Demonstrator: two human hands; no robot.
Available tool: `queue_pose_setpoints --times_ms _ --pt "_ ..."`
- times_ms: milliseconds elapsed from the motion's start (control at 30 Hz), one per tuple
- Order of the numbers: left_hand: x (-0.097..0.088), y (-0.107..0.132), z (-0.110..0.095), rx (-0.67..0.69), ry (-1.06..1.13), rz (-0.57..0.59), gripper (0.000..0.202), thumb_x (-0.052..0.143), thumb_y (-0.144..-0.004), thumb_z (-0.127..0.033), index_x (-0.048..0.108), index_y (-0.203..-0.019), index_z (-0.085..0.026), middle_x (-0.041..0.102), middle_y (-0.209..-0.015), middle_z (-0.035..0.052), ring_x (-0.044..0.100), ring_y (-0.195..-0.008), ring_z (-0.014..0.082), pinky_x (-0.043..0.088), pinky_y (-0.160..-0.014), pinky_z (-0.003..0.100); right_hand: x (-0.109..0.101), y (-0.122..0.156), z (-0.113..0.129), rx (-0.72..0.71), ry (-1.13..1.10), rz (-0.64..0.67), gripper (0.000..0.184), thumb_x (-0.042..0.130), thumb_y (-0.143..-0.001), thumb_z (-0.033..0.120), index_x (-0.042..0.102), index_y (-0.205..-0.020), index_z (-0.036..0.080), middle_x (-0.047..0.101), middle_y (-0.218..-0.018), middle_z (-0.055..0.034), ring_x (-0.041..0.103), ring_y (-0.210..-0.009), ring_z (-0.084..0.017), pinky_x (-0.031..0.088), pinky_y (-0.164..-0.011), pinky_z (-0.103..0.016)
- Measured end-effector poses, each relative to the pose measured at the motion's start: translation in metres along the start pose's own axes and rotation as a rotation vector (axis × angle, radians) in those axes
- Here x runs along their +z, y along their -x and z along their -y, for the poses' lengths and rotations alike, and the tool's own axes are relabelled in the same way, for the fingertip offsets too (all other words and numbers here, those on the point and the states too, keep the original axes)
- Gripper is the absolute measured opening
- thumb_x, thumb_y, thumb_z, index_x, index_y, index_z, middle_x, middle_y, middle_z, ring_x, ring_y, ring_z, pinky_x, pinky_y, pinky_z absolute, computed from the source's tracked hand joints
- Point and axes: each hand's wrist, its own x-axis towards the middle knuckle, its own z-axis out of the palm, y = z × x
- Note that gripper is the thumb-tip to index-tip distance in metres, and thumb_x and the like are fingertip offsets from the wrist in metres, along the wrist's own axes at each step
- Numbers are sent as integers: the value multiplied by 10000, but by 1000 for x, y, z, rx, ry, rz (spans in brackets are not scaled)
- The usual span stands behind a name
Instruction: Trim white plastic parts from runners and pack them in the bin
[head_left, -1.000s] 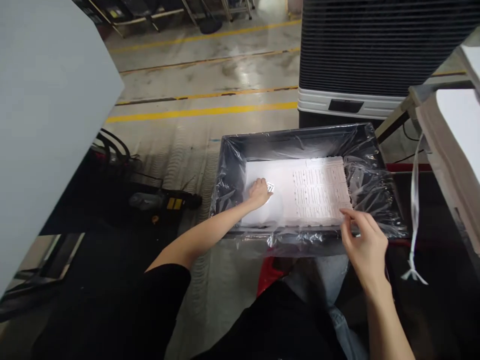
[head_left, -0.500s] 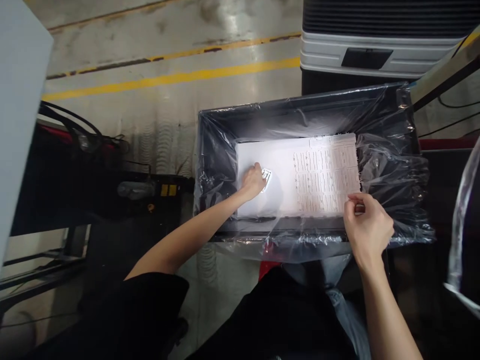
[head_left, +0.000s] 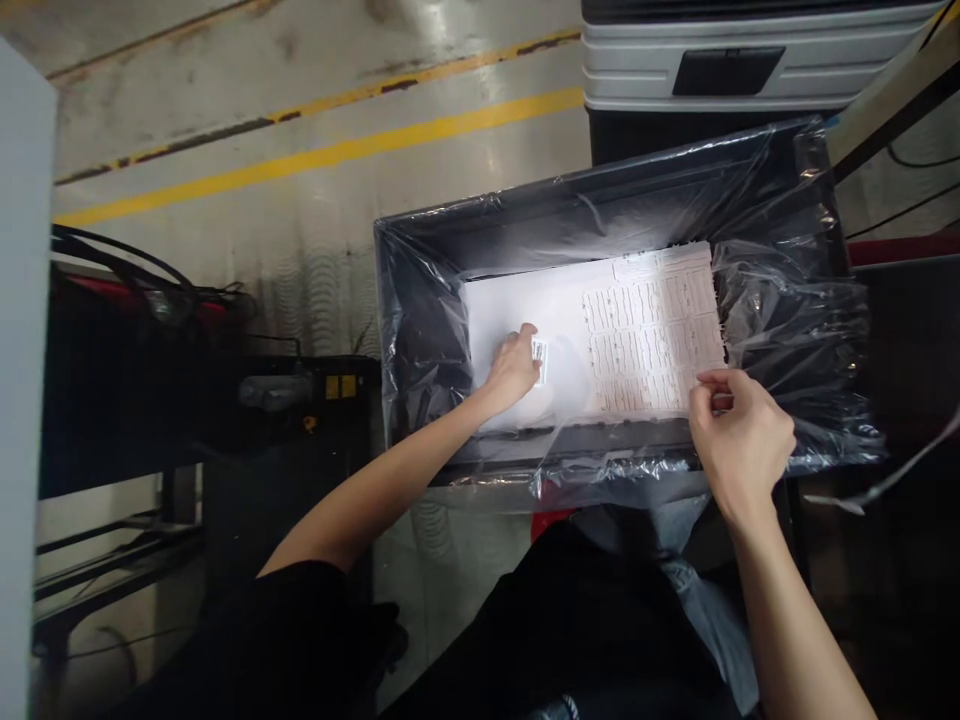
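Note:
A dark bin (head_left: 480, 205) lined with clear plastic film stands in front of me. On its bottom lies a white sheet (head_left: 499, 290), whose right part carries rows of thin, wavy-edged whitish pieces (head_left: 626, 345). My left hand (head_left: 514, 368) is low over the sheet's left part, its fingers closed on a small white rectangular piece (head_left: 540, 360) with dark markings. Above the sheet's front right corner, my right hand (head_left: 742, 440) has thumb and fingertips pinched together. Whatever may be between those fingertips is too small to make out.
Beyond the bin stands a black and grey ribbed case (head_left: 694, 75). Dark equipment with cables (head_left: 142, 270) is on the left, beside a pale panel (head_left: 22, 330). A yellow line (head_left: 337, 155) crosses the floor. A thin pale strap (head_left: 892, 485) hangs at the right.
The view has shifted and turned slightly. My left hand and the white piece have moved a little right over the sheet, and the piece has turned. My right hand stays pinched near the corner.

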Motion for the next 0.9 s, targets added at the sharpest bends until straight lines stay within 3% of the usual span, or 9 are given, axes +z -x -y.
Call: queue_pose_setpoints --times_ms 100,200,333,533,667,900 --pt "-1 5 -4 9 18 -26 399 557 -993 -110 544 -1375 -223 595 -1342 142 669 -1143 294 509 -1033 412 -1 0 1 -1 3 5 239 582 -917 246 802 -1006 211 767 -878 -53 572 -663 -175 246 -640 -307" --pt "5 6 -7 34 63 10 295 570 -1013 -146 563 -1295 -232 651 -1245 100 679 -1125 258 510 -1034 383 -1 0 2 -13 0 6 241 582 -909 244 803 -997 203 763 -871 -57 556 -646 -170 239 -635 -310" --pt "32 8 -13 63 133 178 402 710 -970 -224 530 -1328 -259 717 -1040 23 712 -982 207 547 -904 315 0 0 1 -12 -1 10 246 581 -909 252 803 -1003 206 760 -857 -57 559 -649 -173 238 -635 -313" --pt "66 14 -15 76 121 257 402 743 -922 -208 548 -1272 -243 682 -1217 87 674 -1169 255 537 -1005 367 0 0 0 -3 -5 22 238 591 -907 259 802 -1004 208 757 -856 -57 542 -643 -169 236 -642 -313" --pt "70 20 -16 88 115 285 500 779 -888 -236 515 -1313 -252 629 -1317 110 643 -1233 277 536 -1036 389 0 0 0 -9 -4 15 243 585 -913 254 803 -1009 204 754 -852 -59 535 -636 -167 234 -642 -313" --pt "72 23 -20 106 129 331 517 765 -899 -264 497 -1340 -241 665 -1240 107 678 -1163 279 543 -1010 392 0 0 0 -6 5 18 225 591 -916 260 794 -1002 213 752 -863 -49 535 -645 -164 233 -641 -316"
